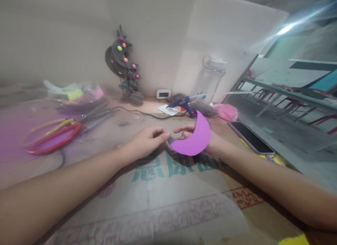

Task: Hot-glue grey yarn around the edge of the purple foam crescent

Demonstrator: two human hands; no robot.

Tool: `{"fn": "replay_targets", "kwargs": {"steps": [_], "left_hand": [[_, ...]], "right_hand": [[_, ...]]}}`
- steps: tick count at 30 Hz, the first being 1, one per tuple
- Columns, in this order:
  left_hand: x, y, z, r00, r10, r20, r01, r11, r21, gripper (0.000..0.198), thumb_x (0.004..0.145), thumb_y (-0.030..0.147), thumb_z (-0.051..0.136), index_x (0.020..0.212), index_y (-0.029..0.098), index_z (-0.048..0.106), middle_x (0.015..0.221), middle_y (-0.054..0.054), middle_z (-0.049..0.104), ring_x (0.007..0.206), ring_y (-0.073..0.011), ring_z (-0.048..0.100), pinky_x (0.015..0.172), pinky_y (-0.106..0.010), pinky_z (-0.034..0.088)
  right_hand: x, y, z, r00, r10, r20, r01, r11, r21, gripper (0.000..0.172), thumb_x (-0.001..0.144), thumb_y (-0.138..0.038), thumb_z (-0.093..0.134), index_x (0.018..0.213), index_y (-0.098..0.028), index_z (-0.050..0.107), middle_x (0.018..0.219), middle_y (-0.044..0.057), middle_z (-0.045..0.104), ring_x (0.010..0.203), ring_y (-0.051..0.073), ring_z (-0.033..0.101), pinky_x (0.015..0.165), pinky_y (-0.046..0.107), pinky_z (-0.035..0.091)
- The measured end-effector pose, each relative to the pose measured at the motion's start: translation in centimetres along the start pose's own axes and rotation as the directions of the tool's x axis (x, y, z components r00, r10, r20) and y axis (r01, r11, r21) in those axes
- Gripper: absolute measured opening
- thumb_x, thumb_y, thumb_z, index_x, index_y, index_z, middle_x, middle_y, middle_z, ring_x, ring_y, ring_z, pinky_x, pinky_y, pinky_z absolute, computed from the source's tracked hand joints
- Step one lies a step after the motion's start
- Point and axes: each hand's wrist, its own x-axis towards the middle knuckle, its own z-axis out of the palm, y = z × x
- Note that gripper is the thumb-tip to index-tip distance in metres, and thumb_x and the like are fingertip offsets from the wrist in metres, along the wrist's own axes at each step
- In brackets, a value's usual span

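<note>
A flat purple crescent moon cutout (pixel 201 141), like paper or foam sheet, is held above the table with its hollow side facing up and left. A dark grey strip or layer shows at its left tip; I cannot make out what it is. My right hand (pixel 212 143) is closed on the crescent from behind, its palm mostly hidden and some fingers showing in the hollow. My left hand (pixel 149 141) pinches at the left tip, thumb and forefinger together on the grey part.
Scissors with red and yellow handles (pixel 56 136) lie at left near a plastic bag (pixel 76 94). Behind are a grey moon ornament with pompoms (pixel 122 58), a small clock (pixel 163 94), a blue glue gun (pixel 184 103), grey yarn (pixel 204 108) and a clear bottle (pixel 210 79). A phone (pixel 251 136) lies right.
</note>
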Motion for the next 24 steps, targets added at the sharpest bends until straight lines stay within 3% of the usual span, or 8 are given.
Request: {"fn": "replay_targets", "kwargs": {"steps": [4,9,24], "left_hand": [[0.06,-0.16,-0.05,0.999,0.033,0.007,-0.033,0.999,0.027,0.034,0.09,0.045,0.046,0.074,0.017,0.056,0.068,0.0,0.056,0.063,-0.014,0.049,0.059,-0.025,0.038],[0.03,-0.27,0.02,1.0,0.02,0.019,-0.02,1.0,0.003,0.033,0.089,0.046,0.047,0.076,0.017,0.057,0.067,0.0,0.057,0.063,-0.014,0.05,0.057,-0.024,0.039],[-0.15,-0.23,0.05,0.998,0.037,0.058,-0.035,0.999,-0.032,0.033,0.09,0.046,0.047,0.078,0.017,0.058,0.069,0.0,0.056,0.064,-0.0134,0.05,0.057,-0.024,0.04]], "right_hand": [[0.18,-0.24,-0.45,0.999,0.005,0.033,-0.003,0.999,-0.048,0.034,0.071,-0.042,0.076,0.094,-0.018,0.07,0.073,0.003,0.069,0.058,0.012,0.061,0.053,0.024,0.045],[0.34,-0.66,-0.61,0.997,-0.037,-0.074,0.014,0.956,-0.292,0.028,0.07,-0.041,0.076,0.079,-0.015,0.071,0.073,0.004,0.07,0.061,0.014,0.06,0.055,0.025,0.045],[0.22,0.17,-0.3,0.989,-0.056,-0.139,0.022,0.971,-0.239,0.03,0.074,-0.045,0.072,0.08,-0.017,0.064,0.073,0.003,0.068,0.062,0.014,0.061,0.056,0.025,0.045]]}}
